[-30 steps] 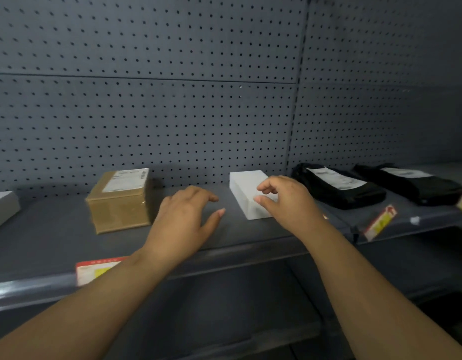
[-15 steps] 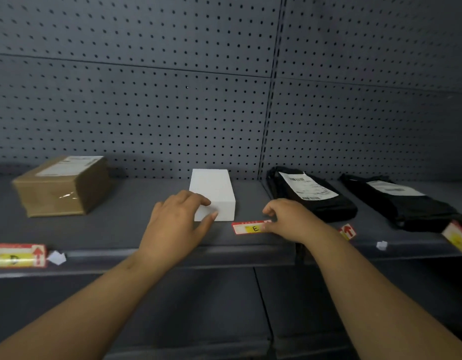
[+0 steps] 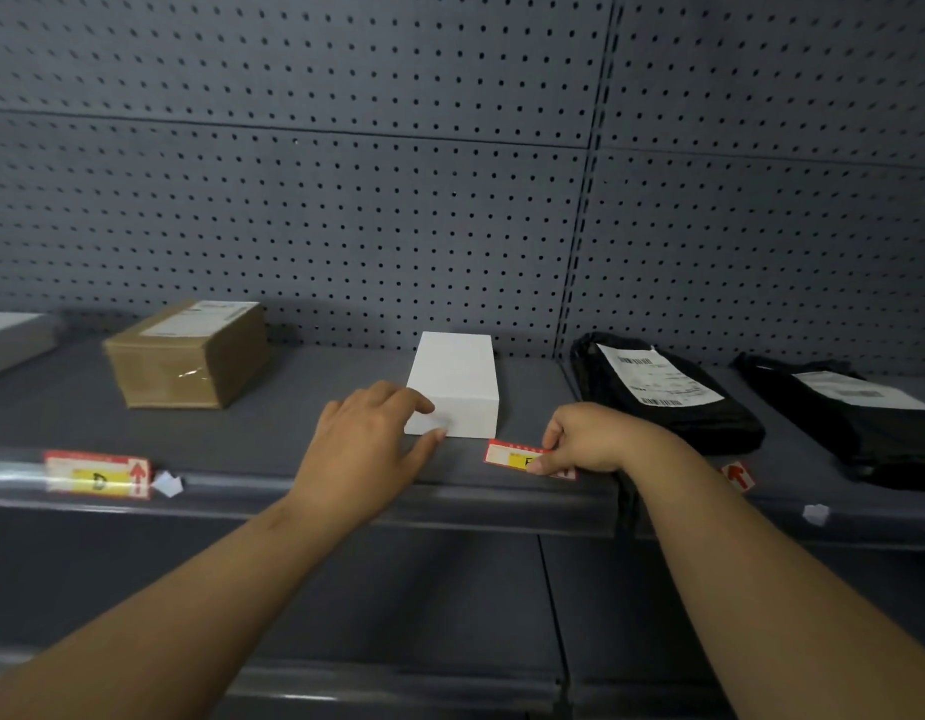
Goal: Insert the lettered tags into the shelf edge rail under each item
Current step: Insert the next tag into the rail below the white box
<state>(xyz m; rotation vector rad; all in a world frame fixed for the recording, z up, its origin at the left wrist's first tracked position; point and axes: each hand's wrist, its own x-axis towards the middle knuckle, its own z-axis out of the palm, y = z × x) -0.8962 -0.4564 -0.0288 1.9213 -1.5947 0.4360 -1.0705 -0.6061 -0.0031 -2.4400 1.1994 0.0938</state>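
My right hand (image 3: 587, 441) pinches a red and yellow lettered tag (image 3: 512, 454) that lies on the shelf just in front of the white box (image 3: 455, 383). My left hand (image 3: 369, 446) touches the box's near left corner with relaxed fingers. A tag marked D (image 3: 97, 476) sits in the shelf edge rail (image 3: 273, 491) below the brown cardboard box (image 3: 187, 353). Another red tag with an arrow (image 3: 738, 476) shows to the right, partly hidden by my right forearm.
Two black bagged parcels (image 3: 668, 392) (image 3: 855, 413) lie on the right shelf section. A grey box (image 3: 13, 337) sits at the far left. Small white paper scraps (image 3: 168, 483) (image 3: 815, 513) lie near the rail. Pegboard backs the shelf; a lower shelf is below.
The view shifted right along the shelf. My right hand came off the white box and now pinches the tag in front of it. My left hand reached the box's corner.
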